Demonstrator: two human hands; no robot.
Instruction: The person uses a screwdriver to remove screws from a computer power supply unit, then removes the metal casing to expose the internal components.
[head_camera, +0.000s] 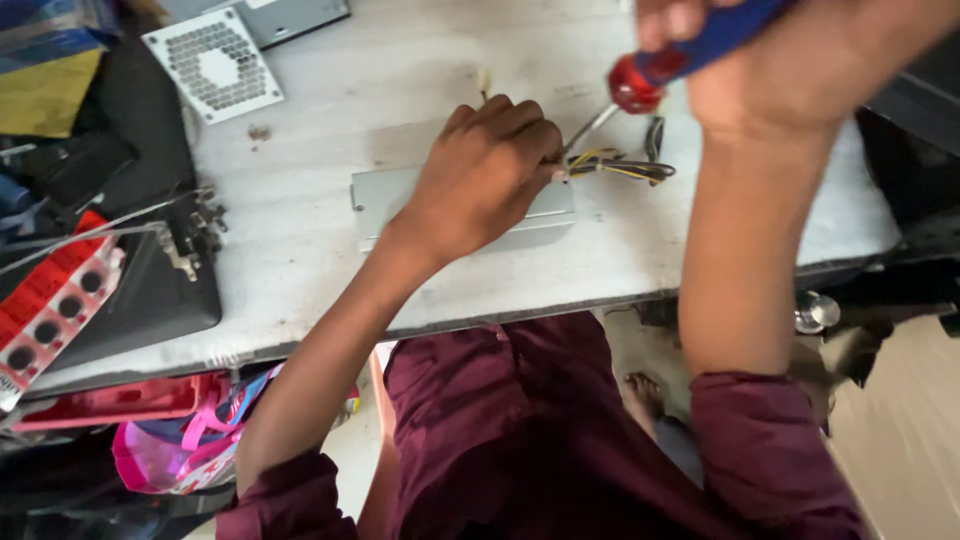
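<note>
My left hand (485, 175) fingers curled, pressing flat grey metal box (460, 207), long axis left-right on worktop (330, 110); right hand (770, 60) fingers clamped round red-and-blue-handled screwdriver (640, 85), tip pointing down-left at box's wire end.

One grey metal box (540, 215), one screwdriver (660, 70), one bundle of wires (620, 167), one square vent plate (212, 63), one dark laptop (150, 290) and two hands: left (485, 170), right (790, 70).

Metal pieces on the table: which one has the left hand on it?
The plain grey box under the left hand, with wires; the perforated square plate lies untouched.
</note>
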